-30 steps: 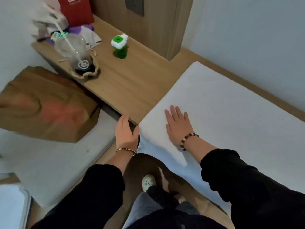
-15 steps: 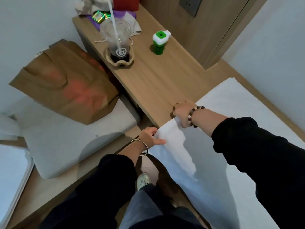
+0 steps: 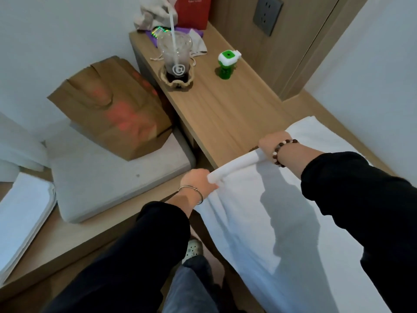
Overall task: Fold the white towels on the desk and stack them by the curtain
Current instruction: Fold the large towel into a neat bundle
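A large white towel (image 3: 259, 222) lies spread over the right part of the wooden desk (image 3: 225, 114) and hangs over its front edge. My left hand (image 3: 198, 180) grips the towel's near left corner off the desk edge. My right hand (image 3: 272, 143) grips the far end of the same short edge on the desk. That edge is lifted and bunched into a roll between the two hands. A folded white towel (image 3: 20, 220) lies on the low bench at far left.
On the desk stand a plastic cup with a straw (image 3: 176, 62), a green and white bottle (image 3: 226, 64), a red box (image 3: 194, 10) and cloth clutter. A brown paper bag (image 3: 112, 107) sits on a grey cushion (image 3: 108, 177) to the left.
My right hand went from lying flat on the towel to gripping its edge. Both hands have raised that edge off the desk. My view has swung left.
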Demonstrator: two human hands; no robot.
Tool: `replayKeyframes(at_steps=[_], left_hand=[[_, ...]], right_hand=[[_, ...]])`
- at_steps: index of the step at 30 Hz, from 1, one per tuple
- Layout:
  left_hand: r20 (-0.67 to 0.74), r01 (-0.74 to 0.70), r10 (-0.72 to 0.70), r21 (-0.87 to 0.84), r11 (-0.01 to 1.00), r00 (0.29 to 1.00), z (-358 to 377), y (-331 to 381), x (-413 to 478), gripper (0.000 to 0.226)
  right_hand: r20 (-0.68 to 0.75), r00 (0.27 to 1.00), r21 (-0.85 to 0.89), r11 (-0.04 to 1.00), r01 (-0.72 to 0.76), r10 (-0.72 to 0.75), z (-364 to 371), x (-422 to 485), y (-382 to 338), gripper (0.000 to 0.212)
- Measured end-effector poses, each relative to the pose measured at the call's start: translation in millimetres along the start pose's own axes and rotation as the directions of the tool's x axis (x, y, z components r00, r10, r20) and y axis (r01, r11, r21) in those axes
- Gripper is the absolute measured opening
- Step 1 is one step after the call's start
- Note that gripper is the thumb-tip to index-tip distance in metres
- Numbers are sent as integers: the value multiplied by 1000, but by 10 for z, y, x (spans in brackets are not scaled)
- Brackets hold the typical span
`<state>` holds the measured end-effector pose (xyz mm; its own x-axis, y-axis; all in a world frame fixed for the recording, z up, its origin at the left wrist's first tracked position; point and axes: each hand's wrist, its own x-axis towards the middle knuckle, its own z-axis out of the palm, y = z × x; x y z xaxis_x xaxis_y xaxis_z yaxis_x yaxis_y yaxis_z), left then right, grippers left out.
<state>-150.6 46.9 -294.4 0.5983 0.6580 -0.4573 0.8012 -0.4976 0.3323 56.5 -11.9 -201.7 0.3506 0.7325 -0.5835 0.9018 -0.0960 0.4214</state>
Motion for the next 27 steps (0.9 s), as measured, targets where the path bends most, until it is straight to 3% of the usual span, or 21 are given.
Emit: replayKeyframes(at_steps=[4, 6, 10, 13, 15, 17, 20, 22, 24, 27], left_hand=[[-291, 102, -108, -34, 994, 951, 84, 284, -569, 16], [-362, 112, -127, -62, 992, 923, 117, 448, -903, 4], [-446, 83, -114, -88, 993, 888, 281, 816, -1650, 42], [-501, -24, -44, -128, 992, 864, 564, 1091, -2196, 50], [-454, -74, 48, -40, 996, 890, 838, 1240, -2444, 52], [-296, -128, 138, 52, 990, 945, 1160, 1351, -2617, 60], [30, -256, 256, 6, 967, 966, 1614, 1470, -2794, 70], [152, -270, 277, -68, 960, 949, 1844, 1526, -2869, 78], [141, -227, 246, -140, 964, 959, 2000, 1542, -2883, 83], [116, -218, 246, -209, 953, 962, 2068, 1551, -2852, 79]], right_hand=[[-270, 961, 83, 996, -41, 62, 177, -517, 232, 15], [-394, 918, 80, 997, -18, 48, 335, -851, 338, 15], [-557, 828, 84, 996, -19, 63, 635, -1657, 496, 16], [-637, 765, 121, 992, -16, 90, 888, -2240, 567, 7], [-659, 750, 89, 996, -1, 59, 1143, -2524, 593, 11], [-623, 781, 24, 998, 55, -28, 1506, -2706, 601, 9], [-436, 871, -117, 974, 193, -225, 2176, -2831, 542, 30], [-293, 905, -138, 951, 278, -307, 2564, -2884, 472, 32], [-240, 936, -31, 966, 258, -258, 2825, -2891, 425, 34], [-172, 984, 162, 984, 74, -46, 2914, -2884, 420, 29]])
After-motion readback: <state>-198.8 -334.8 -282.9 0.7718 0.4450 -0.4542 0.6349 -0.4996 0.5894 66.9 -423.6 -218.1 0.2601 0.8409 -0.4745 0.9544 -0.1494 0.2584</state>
